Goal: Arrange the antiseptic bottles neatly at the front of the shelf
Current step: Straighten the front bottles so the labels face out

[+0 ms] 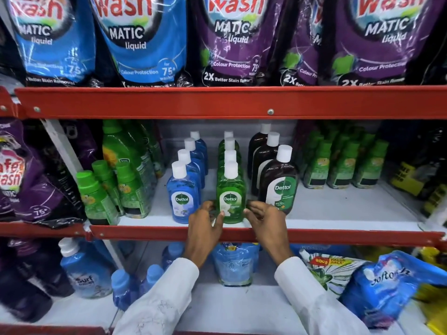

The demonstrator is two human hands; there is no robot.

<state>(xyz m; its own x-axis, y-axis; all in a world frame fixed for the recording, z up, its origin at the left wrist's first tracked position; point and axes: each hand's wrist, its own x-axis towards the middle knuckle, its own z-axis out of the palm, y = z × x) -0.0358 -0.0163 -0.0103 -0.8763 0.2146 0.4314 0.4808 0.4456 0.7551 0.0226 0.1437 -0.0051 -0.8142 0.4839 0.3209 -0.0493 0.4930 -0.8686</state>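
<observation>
Three rows of white-capped Dettol antiseptic bottles stand on the white middle shelf (326, 209): a blue row led by the front blue bottle (182, 189), a green row led by the front green bottle (231, 189), and a brown row led by the front brown bottle (279, 182). My left hand (205, 223) touches the lower left side of the front green bottle with spread fingers. My right hand (264, 218) is at its lower right side, fingers curled near the base. Both hands flank this bottle at the shelf's front edge. The brown row sits a little further back.
Green-capped detergent bottles (106, 189) crowd the left of the shelf, and more green bottles (343, 165) stand at the right. Large detergent pouches (145, 39) fill the shelf above. Blue bottles and pouches (84, 269) lie on the shelf below. A red rail (145, 232) edges the shelf front.
</observation>
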